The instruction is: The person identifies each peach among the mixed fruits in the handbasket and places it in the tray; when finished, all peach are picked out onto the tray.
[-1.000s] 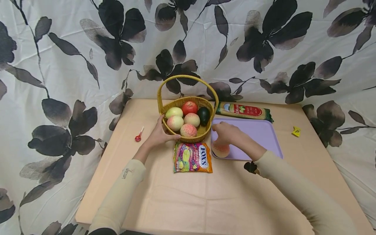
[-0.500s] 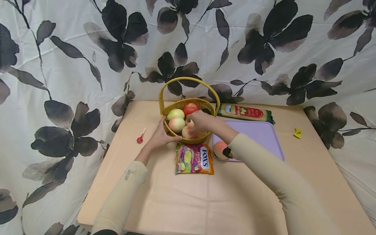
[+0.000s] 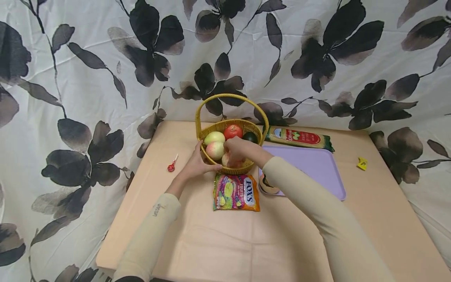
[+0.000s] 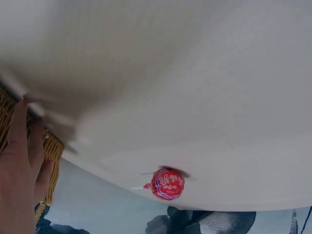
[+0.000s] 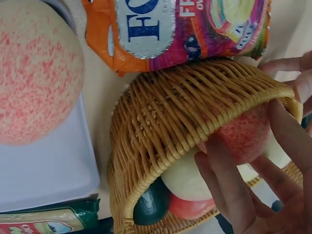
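A yellow wicker basket (image 3: pixel 225 125) stands at the back of the table, with several fruits in it. My left hand (image 3: pixel 199 162) grips its left side, fingers along the outer wall and thumb at the front rim. Inside, my right hand (image 3: pixel 243 152) has its fingers and thumb around a reddish peach (image 5: pixel 243 134). Near that hand lie a tomato (image 3: pixel 233 131), a dark green avocado-like fruit (image 3: pixel 250 137), a pale green fruit (image 3: pixel 214 137) and another peach (image 3: pixel 215 150). One more peach (image 5: pixel 39 73) sits on the lilac tray (image 3: pixel 310 164), mostly behind my right sleeve in the head view.
A Fox's candy bag (image 3: pixel 236 192) lies in front of the basket. Behind the tray is a long Olivoila-type packet (image 3: pixel 299 138). A red lollipop (image 3: pixel 171 166) lies at left, a small yellow wrapped piece (image 3: pixel 361 163) at right. A floral cloth hangs behind the table.
My right hand has moved left from the peach on the tray into the basket and closed around a peach there. The left hand stays on the basket; the head view has shifted slightly.
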A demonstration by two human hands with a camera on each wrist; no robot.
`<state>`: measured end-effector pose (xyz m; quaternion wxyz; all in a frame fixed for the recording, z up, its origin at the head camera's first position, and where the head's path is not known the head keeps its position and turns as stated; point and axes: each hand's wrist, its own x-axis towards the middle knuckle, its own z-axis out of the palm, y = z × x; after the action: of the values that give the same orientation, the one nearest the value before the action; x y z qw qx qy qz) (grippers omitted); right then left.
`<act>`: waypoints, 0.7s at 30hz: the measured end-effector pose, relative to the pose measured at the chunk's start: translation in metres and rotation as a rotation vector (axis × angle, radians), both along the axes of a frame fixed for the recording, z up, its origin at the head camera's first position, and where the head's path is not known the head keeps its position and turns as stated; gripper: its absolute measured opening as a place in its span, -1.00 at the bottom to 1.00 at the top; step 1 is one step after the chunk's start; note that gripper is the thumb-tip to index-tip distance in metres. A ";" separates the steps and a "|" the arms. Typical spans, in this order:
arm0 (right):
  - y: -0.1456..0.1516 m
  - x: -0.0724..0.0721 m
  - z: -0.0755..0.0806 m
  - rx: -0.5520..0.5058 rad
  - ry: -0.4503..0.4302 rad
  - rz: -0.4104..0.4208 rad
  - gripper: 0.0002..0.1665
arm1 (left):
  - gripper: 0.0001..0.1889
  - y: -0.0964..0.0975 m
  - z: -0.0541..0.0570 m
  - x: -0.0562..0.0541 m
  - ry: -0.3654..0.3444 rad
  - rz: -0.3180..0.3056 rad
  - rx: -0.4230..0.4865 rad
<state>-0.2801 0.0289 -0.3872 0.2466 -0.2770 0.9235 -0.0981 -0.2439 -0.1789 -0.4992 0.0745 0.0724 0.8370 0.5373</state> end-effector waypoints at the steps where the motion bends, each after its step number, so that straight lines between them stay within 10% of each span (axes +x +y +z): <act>1: -0.001 -0.001 -0.001 -0.003 -0.011 0.000 -0.45 | 0.37 0.000 0.002 0.001 -0.004 0.000 0.003; 8: -0.003 -0.004 -0.005 -0.033 -0.056 -0.010 -0.51 | 0.30 0.006 0.036 0.018 -0.025 -0.029 0.005; 15: 0.002 -0.007 -0.009 -0.060 -0.120 -0.040 -0.49 | 0.39 0.001 -0.005 0.001 0.021 0.000 -0.012; 21: 0.009 -0.004 0.001 -0.074 -0.061 0.006 -0.46 | 0.41 0.000 -0.004 0.002 0.014 0.013 -0.018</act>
<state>-0.2844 0.0382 -0.3866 0.2645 -0.2857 0.9104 -0.1400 -0.2423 -0.1785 -0.5029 0.0659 0.0698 0.8428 0.5296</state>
